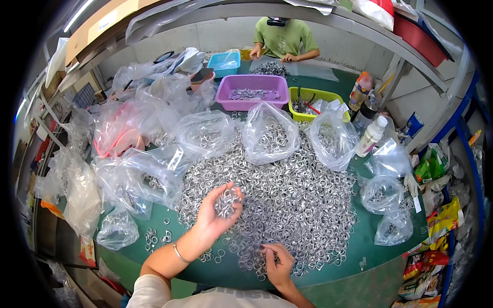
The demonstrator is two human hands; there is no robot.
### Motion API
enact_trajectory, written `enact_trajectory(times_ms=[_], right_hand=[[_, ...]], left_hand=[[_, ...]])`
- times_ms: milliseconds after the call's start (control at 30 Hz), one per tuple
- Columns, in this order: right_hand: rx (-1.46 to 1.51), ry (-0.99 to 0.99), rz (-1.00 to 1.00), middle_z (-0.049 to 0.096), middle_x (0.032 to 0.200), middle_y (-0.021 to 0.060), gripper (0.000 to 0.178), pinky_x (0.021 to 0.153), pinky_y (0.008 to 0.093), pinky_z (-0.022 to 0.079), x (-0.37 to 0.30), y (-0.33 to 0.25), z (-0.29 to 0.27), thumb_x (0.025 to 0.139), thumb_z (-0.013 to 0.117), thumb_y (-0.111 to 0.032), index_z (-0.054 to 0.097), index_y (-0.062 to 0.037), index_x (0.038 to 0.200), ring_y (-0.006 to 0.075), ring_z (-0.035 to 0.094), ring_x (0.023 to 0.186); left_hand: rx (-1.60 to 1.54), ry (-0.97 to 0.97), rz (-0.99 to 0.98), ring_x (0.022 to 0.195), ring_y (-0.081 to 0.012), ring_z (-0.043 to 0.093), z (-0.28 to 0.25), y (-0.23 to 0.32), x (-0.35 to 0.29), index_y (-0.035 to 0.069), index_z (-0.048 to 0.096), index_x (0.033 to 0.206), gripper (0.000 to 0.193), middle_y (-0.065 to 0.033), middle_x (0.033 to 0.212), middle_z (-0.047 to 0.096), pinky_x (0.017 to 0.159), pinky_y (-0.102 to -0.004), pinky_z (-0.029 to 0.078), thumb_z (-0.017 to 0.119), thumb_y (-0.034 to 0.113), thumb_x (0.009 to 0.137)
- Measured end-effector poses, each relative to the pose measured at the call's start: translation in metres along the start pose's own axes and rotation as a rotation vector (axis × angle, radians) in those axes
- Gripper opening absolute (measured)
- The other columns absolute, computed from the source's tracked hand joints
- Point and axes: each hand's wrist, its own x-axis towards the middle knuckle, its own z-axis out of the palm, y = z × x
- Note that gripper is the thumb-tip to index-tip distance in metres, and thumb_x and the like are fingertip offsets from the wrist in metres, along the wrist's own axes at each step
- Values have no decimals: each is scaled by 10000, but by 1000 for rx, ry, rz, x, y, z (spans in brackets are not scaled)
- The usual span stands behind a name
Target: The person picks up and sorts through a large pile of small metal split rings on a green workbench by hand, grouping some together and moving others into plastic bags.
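A broad heap of small silver metal rings (303, 205) covers the middle of the green table. My left hand (214, 218) is raised over the heap's left side, palm up, its fingers curled round a handful of metal rings (226, 204). By the near edge of the heap, my right hand (279, 263) is closed, thumb and fingers pinched together. Whatever sits between those fingertips is too small to make out. Beyond the heap, three open clear plastic bags hold more rings: a left bag (203, 134), a middle bag (270, 136) and a right bag (334, 141).
Behind the bags stand a purple basin (251, 82), a yellow-green basket (316, 96) and a blue basket (224, 62). A white bottle (372, 136) is at the right. Crumpled plastic bags (138, 169) crowd the left side. Across the table sits a person in a green shirt (285, 38).
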Motion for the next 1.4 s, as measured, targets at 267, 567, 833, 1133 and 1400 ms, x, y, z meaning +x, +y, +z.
enact_trajectory(times_ms=[267,567,833,1133,1400], right_hand=[[-25,12,6,616,744,121,131,618,291,465,6,4,-8,803,554,61,634,27,900,218,595,668],[-9,-68,38,614,739,120,113,617,288,465,11,0,-10,816,557,35,635,34,899,218,595,666],[-355,-216,-222,598,903,136,229,759,368,432,45,-6,-13,768,616,2,605,11,997,300,546,848],[-664,-453,-443,405,1276,229,552,983,463,330,111,-1,53,778,660,-147,437,31,1250,400,368,1206],[-797,-564,-429,275,1378,261,746,995,552,292,91,18,85,760,696,-295,334,8,1338,473,299,1247]], left_hand=[[284,-152,204,896,-237,590,116,-6,87,36,504,1047,179,-133,965,575,620,-333,497,502,149,910],[882,-178,438,1376,-273,127,134,-13,114,20,367,1348,503,-151,1456,248,1105,-502,85,483,177,884],[1511,-511,822,1116,-255,501,24,4,29,9,588,1050,228,-139,1168,502,934,-363,405,538,12,828],[2594,-36,1198,1276,-357,318,-64,39,19,83,523,1197,475,-197,1360,352,1010,-507,275,676,206,765],[2622,-223,1160,1233,-354,355,-78,40,4,26,505,1187,548,-171,1332,395,973,-462,319,699,167,695]])
